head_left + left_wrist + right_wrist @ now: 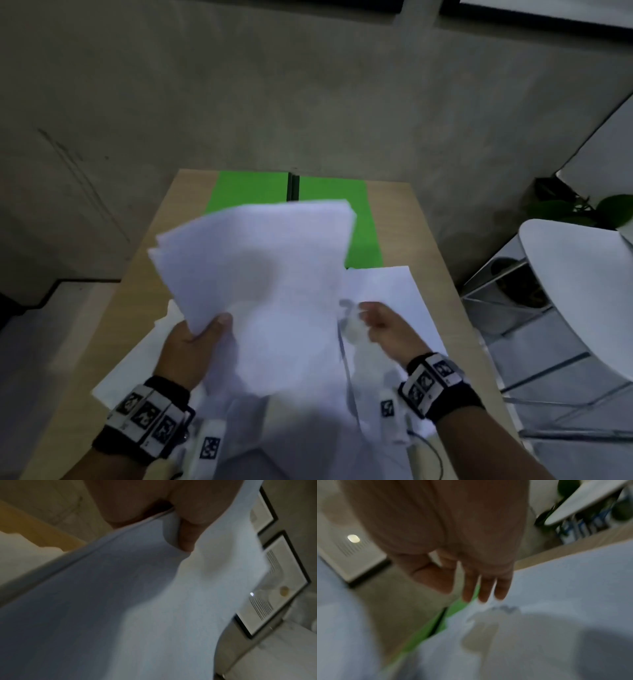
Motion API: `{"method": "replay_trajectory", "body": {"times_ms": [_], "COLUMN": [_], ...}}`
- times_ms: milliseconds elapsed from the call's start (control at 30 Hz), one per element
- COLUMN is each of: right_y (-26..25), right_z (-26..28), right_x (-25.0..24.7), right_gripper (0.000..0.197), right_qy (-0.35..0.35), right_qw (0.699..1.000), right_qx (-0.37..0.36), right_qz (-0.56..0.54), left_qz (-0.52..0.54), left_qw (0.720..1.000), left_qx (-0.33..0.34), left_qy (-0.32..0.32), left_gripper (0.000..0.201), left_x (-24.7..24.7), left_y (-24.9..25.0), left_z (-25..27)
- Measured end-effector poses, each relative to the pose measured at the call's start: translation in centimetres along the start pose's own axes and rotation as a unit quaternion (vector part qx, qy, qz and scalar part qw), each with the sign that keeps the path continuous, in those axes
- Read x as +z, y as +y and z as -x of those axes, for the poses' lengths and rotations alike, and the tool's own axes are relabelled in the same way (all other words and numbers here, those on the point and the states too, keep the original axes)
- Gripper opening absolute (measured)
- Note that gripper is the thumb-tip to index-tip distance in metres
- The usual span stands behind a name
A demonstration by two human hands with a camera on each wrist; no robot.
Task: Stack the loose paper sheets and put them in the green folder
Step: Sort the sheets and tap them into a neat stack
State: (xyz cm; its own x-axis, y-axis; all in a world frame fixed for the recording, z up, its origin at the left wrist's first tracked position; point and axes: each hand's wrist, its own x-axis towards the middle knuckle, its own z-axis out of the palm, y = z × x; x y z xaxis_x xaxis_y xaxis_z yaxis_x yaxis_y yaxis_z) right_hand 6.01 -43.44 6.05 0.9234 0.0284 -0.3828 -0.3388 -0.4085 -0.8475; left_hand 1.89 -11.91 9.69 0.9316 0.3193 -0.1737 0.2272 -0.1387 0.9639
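Observation:
My left hand (200, 334) grips a stack of white paper sheets (260, 260) by its near left corner, thumb on top, and holds it raised above the table. In the left wrist view the stack (137, 601) fills the frame with the thumb (187, 539) pressed on it. My right hand (371, 320) hovers over another white sheet (387, 291) lying on the table, fingers straight and holding nothing; the right wrist view shows the straight fingers (483, 588) just above that sheet (556, 595). The open green folder (246, 188) lies at the table's far end, partly hidden by the stack.
The wooden table (421, 219) has more white sheets (137, 363) at its near left. A white round table (579, 281) with a metal frame stands to the right, with a green plant (582, 209) behind it. A concrete wall lies beyond the table.

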Motion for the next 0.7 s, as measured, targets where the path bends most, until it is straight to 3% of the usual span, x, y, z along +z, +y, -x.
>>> {"method": "replay_trajectory", "body": {"times_ms": [33,67,133,200,300,367,467,600,700], "right_y": [1.1,2.2,3.9,5.0,6.7,7.0,6.5,4.0,2.4], "right_z": [-1.1,-2.0,-2.5,-2.3,-2.3,-2.2,-1.5,0.5,2.1], "right_x": [-1.5,-2.7,-4.2,-4.4,-4.8,-5.3,-5.7,-5.8,-4.8], "right_gripper": [0.042,0.048,0.077,0.094,0.111,0.096,0.045,0.033,0.031], "right_qy": [0.061,0.112,0.166,0.186,0.19,0.202,0.236,0.259,0.235], "right_qw": [0.992,0.967,0.903,0.881,0.879,0.891,0.92,0.944,0.956], "right_qx": [0.046,0.104,0.217,0.283,0.301,0.285,0.225,0.165,0.157], "right_qz": [0.097,0.206,0.332,0.331,0.317,0.291,0.217,0.123,0.074], "left_qz": [0.006,0.005,-0.009,-0.006,-0.003,0.006,0.007,0.032,0.057], "left_qw": [1.0,1.0,0.999,0.997,0.992,0.99,0.987,0.979,0.975], "left_qx": [0.001,0.0,-0.009,-0.044,-0.074,-0.087,-0.11,-0.17,-0.182], "left_qy": [0.015,0.03,0.044,0.07,0.1,0.11,0.116,0.11,0.116], "left_gripper": [0.006,0.009,0.024,0.021,0.014,0.016,0.018,0.01,0.008], "left_x": [-0.9,-1.7,-3.6,-5.0,-6.9,-8.1,-9.4,-10.9,-11.5], "left_y": [0.4,0.6,-0.1,-0.6,-2.0,-3.4,-5.2,-8.3,-9.9], "left_z": [-0.2,-0.4,-1.1,-1.1,-0.5,-0.2,0.4,0.5,0.6]}}
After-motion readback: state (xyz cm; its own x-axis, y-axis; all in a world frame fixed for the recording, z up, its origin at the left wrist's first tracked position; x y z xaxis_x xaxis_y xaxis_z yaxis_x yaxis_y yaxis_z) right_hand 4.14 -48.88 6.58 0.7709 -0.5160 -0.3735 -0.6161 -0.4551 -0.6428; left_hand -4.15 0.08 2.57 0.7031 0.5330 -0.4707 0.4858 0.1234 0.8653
